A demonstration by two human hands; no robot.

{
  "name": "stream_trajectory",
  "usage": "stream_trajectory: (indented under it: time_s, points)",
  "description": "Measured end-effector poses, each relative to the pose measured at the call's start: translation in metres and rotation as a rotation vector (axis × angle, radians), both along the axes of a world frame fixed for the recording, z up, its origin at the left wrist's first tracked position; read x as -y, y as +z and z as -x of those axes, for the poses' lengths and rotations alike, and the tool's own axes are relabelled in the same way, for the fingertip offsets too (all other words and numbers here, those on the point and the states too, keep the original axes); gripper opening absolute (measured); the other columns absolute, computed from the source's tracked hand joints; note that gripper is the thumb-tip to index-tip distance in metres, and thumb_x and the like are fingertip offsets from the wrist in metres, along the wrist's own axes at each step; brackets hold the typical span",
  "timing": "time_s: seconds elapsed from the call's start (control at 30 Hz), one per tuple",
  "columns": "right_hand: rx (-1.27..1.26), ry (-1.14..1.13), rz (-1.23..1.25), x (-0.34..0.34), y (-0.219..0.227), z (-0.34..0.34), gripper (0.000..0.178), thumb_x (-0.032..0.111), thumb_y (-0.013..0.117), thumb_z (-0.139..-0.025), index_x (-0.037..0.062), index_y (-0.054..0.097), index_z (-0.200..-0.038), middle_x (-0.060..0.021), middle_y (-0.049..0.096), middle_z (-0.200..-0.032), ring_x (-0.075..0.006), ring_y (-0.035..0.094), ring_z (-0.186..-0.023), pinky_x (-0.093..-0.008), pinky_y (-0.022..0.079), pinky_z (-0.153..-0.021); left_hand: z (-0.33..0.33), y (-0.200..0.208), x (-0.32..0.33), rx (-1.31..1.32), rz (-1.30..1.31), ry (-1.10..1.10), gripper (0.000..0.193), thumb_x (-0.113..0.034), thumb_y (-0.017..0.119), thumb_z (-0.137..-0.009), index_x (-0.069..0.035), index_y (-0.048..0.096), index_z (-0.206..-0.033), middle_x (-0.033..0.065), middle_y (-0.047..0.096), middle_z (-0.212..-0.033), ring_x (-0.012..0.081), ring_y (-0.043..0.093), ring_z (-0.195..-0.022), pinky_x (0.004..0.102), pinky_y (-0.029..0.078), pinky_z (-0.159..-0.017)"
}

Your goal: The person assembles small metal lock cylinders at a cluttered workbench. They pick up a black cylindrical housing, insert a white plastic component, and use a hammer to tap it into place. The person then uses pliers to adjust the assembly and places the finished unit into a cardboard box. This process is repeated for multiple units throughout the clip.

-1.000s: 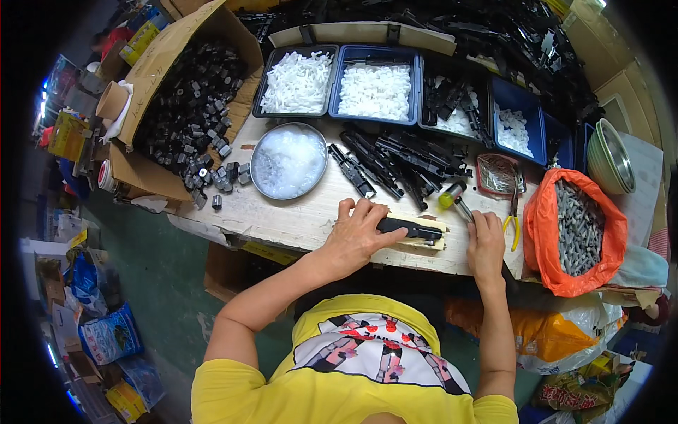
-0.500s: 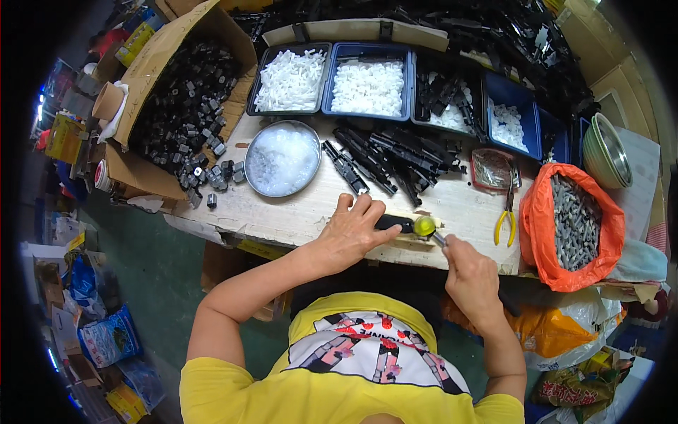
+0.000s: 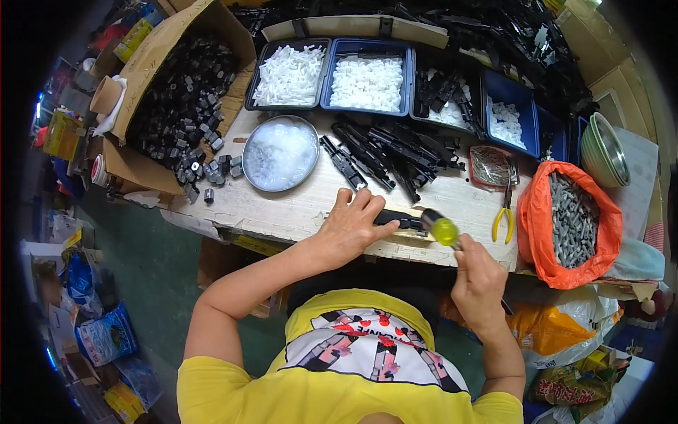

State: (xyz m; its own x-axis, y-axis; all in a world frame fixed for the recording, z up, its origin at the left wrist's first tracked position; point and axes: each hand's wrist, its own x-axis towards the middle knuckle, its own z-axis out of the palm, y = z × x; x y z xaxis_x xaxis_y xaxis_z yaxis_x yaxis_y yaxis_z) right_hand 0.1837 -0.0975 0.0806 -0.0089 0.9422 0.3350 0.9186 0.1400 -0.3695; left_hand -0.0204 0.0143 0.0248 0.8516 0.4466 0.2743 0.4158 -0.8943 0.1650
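Note:
On the bench's front edge, my left hand [image 3: 348,230] presses a long black plastic part [image 3: 408,218] down with closed fingers. A pale wooden block [image 3: 402,237] lies under the part. My right hand [image 3: 480,284] is wrapped round the handle of a mallet with a clear yellow-green face [image 3: 444,231]. Its head is over the right end of the part, tilted, and seems raised off it. Just beyond my left hand lies a pile of similar black plastic parts [image 3: 385,152].
A metal bowl of whitish pieces [image 3: 245,166] and a carton of dark blocks [image 3: 229,28] stand left. Blue bins [image 3: 409,78] with white pieces line the back. Yellow-handled pliers [image 3: 503,225], a red dish [image 3: 492,167] and an orange bag of grey parts [image 3: 533,226] are right.
The mallet head has lifted off the black part and swung right toward me, with my right hand shifting slightly right. My left hand stays nearly in place on the part.

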Motion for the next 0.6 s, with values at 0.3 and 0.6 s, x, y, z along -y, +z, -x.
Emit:
stream_trajectory:
  time_s: [0.3, 0.6]
  points:
    - [0.082, 0.054, 0.011, -0.021, 0.003, -0.001, 0.012, 0.016, 0.056, -0.082, 0.0062, 0.053, -0.089, -0.0092, 0.054, -0.063, -0.028, 0.055, -0.055, -0.0387, 0.042, -0.051, -0.001, 0.0, -0.008, 0.263, 0.344, 0.127, 0.05, 0.01, 0.057, -0.061, -0.003, 0.053, -0.109, 0.0106, 0.052, -0.087, 0.0285, 0.046, -0.08, 0.0378, 0.041, -0.068]
    - [-0.03, 0.092, 0.149, -0.057, -0.002, 0.024, 0.007, 0.013, 0.054, -0.081, 0.0061, 0.051, -0.081, -0.0136, 0.059, -0.063, -0.0317, 0.058, -0.053, -0.0422, 0.045, -0.047, 0.001, -0.013, 0.013, 0.545, 0.365, 0.307, 0.061, 0.008, 0.062, -0.066, -0.001, 0.04, -0.122, 0.0137, 0.054, -0.099, 0.0303, 0.05, -0.088, 0.0386, 0.039, -0.079]
